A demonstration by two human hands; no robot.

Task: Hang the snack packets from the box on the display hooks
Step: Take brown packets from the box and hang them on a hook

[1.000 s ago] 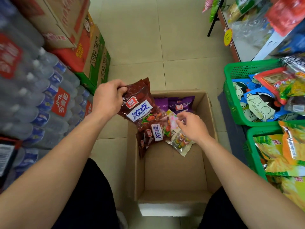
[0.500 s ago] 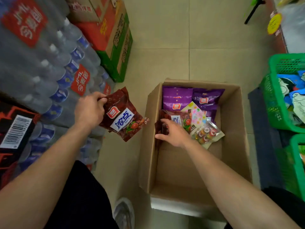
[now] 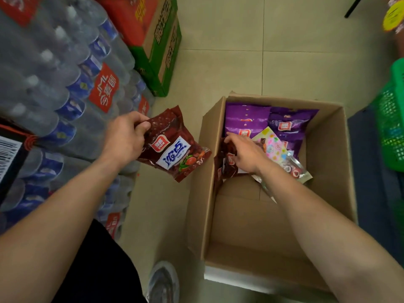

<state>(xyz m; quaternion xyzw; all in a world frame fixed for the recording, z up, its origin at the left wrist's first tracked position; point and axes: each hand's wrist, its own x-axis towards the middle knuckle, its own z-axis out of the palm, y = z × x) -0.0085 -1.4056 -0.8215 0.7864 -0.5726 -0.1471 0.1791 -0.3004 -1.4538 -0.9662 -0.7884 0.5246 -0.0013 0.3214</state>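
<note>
An open cardboard box [image 3: 334,149] stands on the tiled floor. My left hand [image 3: 125,138] grips the top edge of a dark red snack packet [image 3: 175,149], held in the air just left of the box. My right hand [image 3: 244,154] reaches into the box and lies on another dark red packet [image 3: 227,165] against the box's left wall; whether its fingers pinch the packet is hidden. Purple packets [image 3: 247,119] lie at the far end, with a pastel candy packet [image 3: 273,145] and a clear candy packet [image 3: 295,171] beside my right wrist. No display hooks are in sight.
Shrink-wrapped packs of water bottles [image 3: 54,88] are stacked along the left. Red and green cartons [image 3: 161,44] stand behind them. A green plastic basket [image 3: 393,119] sits at the right edge. My shoe [image 3: 162,281] is near the box's front left corner.
The view has swung left and down. My left hand carried its red packet out to the left of the box. My right hand moved from the candy packets to the red packet at the left wall.
</note>
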